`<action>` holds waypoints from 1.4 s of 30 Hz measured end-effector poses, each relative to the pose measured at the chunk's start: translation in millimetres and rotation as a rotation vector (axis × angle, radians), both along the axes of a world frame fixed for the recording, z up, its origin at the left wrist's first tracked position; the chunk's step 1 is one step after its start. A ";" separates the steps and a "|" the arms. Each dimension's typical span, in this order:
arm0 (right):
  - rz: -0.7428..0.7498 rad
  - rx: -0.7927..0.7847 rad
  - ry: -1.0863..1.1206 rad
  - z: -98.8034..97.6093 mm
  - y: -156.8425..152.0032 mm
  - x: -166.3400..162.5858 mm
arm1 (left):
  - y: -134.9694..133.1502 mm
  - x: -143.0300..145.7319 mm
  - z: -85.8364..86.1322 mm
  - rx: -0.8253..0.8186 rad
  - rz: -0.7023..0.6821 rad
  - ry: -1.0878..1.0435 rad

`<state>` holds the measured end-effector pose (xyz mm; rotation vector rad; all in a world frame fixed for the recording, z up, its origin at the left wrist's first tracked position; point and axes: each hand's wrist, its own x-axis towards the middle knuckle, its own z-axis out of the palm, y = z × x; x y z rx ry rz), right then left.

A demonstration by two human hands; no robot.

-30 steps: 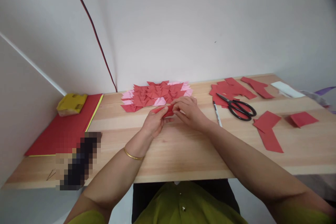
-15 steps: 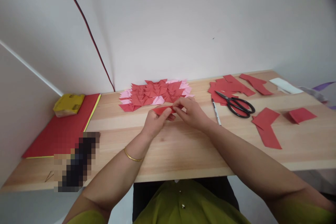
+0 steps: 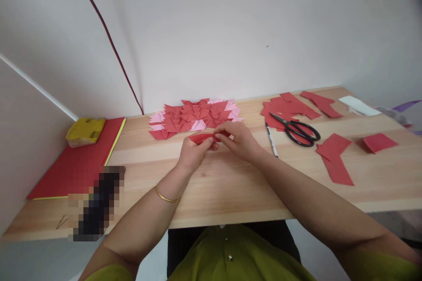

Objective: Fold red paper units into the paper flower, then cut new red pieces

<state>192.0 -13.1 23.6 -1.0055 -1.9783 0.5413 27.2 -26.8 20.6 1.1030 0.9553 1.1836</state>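
Note:
A small piece of folded red paper (image 3: pixel 201 138) is held between both hands above the middle of the table. My left hand (image 3: pixel 193 153) is closed on its left part, the thumb lying along the near side. With thumb and fingertips, my right hand (image 3: pixel 236 140) pinches the right end. Fingers hide part of the fold. Just beyond the hands, against the wall, lies a cluster of folded red and pink paper pieces (image 3: pixel 187 116).
Black-handled scissors (image 3: pixel 301 134) lie on red paper scraps (image 3: pixel 286 103), beside a marker pen (image 3: pixel 271 140). More red pieces (image 3: pixel 338 160) lie at right. On the left are red sheets (image 3: pixel 66 171), a yellow-wrapped packet (image 3: pixel 86 131) and a blurred dark object (image 3: pixel 100 206).
The red paper between my hands has tilted slightly and shows more of its left part. My fingers have shifted a little along it; everything on the table stays in place.

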 end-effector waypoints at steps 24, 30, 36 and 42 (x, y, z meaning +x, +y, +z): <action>0.038 -0.272 0.095 10.9 -4.2 6.0 | 2.3 0.4 -6.1 -0.092 -0.014 -0.153; 0.047 -0.262 0.096 6.6 -3.4 4.6 | 2.4 0.3 -7.9 -0.078 -0.029 -0.098; 0.001 -0.298 0.086 8.7 -2.3 3.3 | 1.4 0.6 -7.5 -0.070 -0.107 -0.144; -0.013 -0.335 0.087 8.1 -2.2 2.4 | 1.1 2.3 -5.5 -0.130 -0.081 -0.178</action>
